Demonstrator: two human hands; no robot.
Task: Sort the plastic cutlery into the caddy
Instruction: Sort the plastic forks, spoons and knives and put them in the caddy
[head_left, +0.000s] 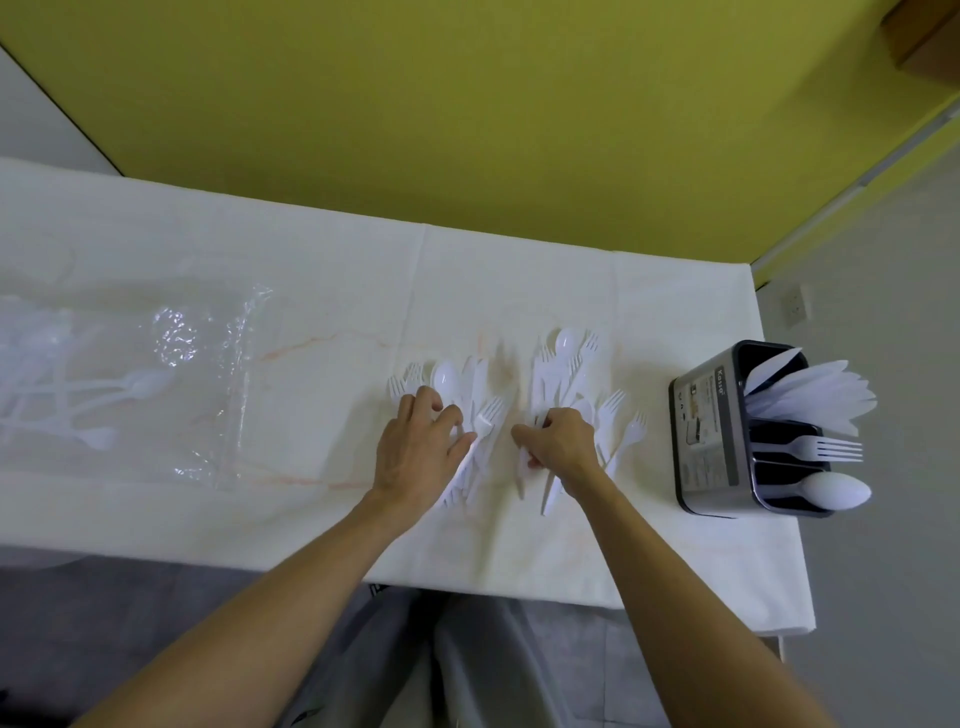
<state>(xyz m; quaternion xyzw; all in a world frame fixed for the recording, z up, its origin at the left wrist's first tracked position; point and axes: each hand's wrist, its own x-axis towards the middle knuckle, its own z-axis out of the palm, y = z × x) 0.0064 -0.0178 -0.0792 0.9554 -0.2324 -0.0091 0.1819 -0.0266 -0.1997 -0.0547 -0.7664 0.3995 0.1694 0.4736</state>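
Observation:
Two heaps of white plastic cutlery lie on the white table (311, 519). My left hand (415, 452) rests on the left heap (462, 384) of forks, spoons and knives, fingers curled over the handles. My right hand (558, 441) grips several white handles in the right heap (571, 364). The grey caddy (706, 431) stands at the table's right end. It holds knives (810, 395) in the far compartment, a fork (826, 448) in the middle and a spoon (836, 491) in the near one.
A clear plastic bag (171, 384) with more white cutlery lies at the left of the table. A yellow wall rises behind the table. The near edge runs just below my forearms, and the right edge lies close beside the caddy.

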